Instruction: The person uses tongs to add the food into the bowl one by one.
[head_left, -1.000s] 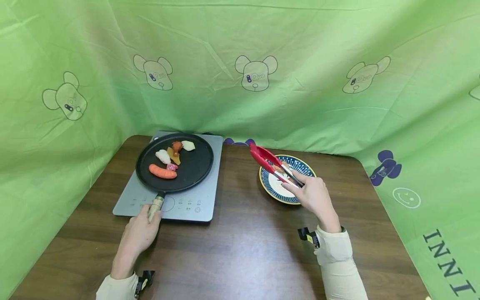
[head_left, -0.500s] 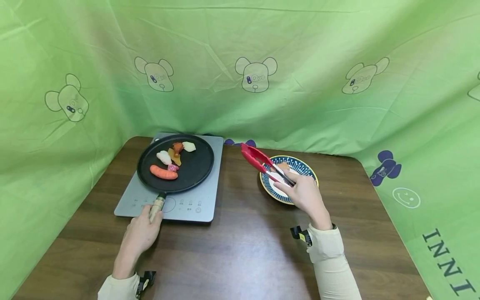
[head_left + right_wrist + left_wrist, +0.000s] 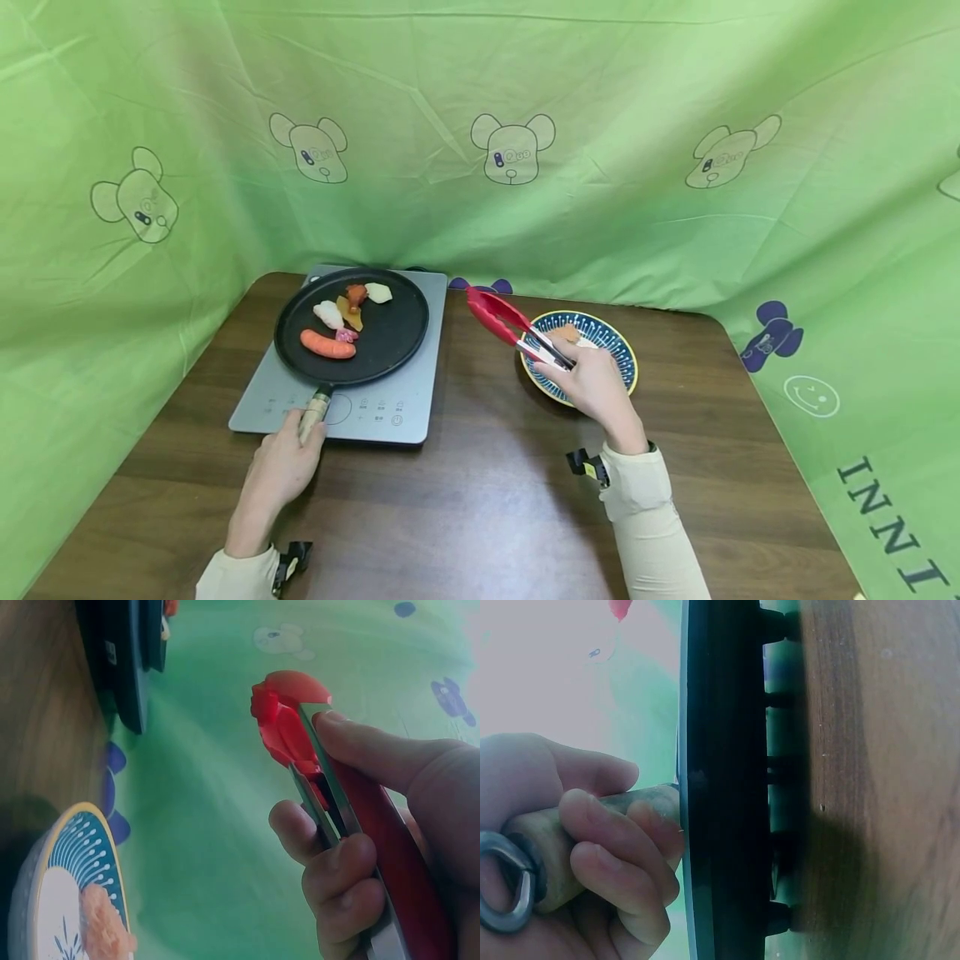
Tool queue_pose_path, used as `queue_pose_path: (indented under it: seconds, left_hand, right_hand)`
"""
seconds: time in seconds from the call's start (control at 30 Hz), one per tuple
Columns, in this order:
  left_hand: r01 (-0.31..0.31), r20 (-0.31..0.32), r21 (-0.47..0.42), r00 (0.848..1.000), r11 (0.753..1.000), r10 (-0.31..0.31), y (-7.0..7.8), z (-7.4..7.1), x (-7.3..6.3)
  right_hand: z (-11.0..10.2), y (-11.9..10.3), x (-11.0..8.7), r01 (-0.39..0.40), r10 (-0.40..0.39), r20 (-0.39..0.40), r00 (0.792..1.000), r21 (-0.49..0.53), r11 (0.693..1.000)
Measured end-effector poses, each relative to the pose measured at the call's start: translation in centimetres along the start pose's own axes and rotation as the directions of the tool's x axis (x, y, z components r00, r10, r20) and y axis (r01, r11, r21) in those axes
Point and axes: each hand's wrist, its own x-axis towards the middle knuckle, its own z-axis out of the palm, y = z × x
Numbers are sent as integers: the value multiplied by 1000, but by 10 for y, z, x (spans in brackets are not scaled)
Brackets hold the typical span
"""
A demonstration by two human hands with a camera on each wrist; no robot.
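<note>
My left hand (image 3: 277, 471) grips the pale handle (image 3: 315, 408) of a flat black frying pan (image 3: 390, 342). In the pan lie a sausage (image 3: 327, 344), a white piece (image 3: 327, 313), a yellowish piece (image 3: 348, 312), a reddish-brown drumstick-shaped piece (image 3: 356, 295), a pale slice (image 3: 378, 292) and a small pink piece (image 3: 346, 335). My right hand (image 3: 596, 387) holds red-tipped tongs (image 3: 498, 315) above a blue-patterned plate (image 3: 627, 367), their tips pointing left. Nothing shows between the tips in the right wrist view. A tan-pink food piece (image 3: 103, 924) rests on the plate, partly hidden in the head view.
The pan sits on a grey induction cooktop (image 3: 412, 408) at the left of the wooden table (image 3: 480, 500). A green printed cloth (image 3: 600, 100) rises behind the table and along both sides.
My right hand has moved left over the plate with the tongs, uncovering more of the plate's right side. My left hand stays on the pan handle, and the food in the pan lies unmoved.
</note>
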Motion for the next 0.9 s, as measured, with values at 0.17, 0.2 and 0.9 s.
queue_pose_path:
  seconds: [0.17, 0.2, 0.9]
  left_hand:
    - [-2, -1, 1, 1000, 1000, 2, 1, -1, 0]
    - [-2, -1, 1, 1000, 1000, 2, 1, -1, 0]
    - [8, 1, 6, 1000, 1000, -8, 3, -2, -2]
  right_hand:
    - [2, -5, 4, -9, 9, 7, 1000, 17, 1000]
    - [2, -7, 5, -10, 10, 8, 1000, 24, 1000]
    - [15, -27, 16, -29, 20, 83, 996, 107, 994]
